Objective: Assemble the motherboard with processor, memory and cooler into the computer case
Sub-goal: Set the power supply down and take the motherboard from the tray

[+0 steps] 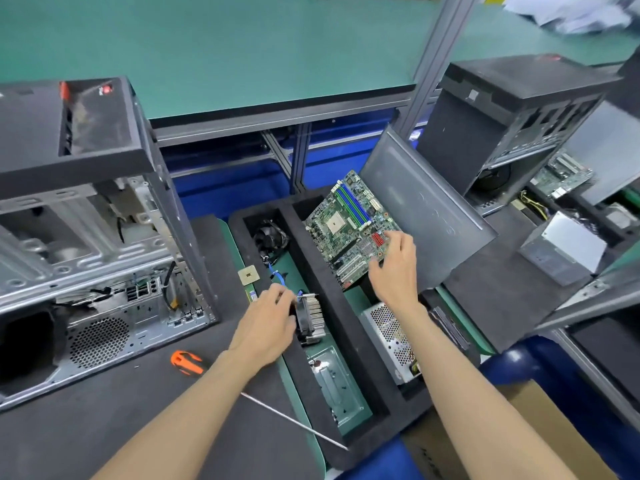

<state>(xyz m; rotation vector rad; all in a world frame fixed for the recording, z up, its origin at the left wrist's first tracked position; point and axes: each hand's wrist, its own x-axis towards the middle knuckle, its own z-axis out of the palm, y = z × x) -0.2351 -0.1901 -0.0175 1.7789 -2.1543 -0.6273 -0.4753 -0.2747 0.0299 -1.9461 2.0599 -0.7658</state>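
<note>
Centrally, left hand (266,323) gripping finned CPU cooler (310,320), right hand (394,268) at two o'clock pinching tilted green motherboard (349,226), open computer case (97,237) at nine o'clock, no writing legible.

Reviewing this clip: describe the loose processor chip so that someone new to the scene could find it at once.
Start at the black foam tray in the middle. On its left rim, just above the left hand gripping the cooler, lies the processor. It is the only small, flat, tan square there.

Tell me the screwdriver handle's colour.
Orange with black, on the screwdriver lying by the left forearm; head view shows it.
</note>
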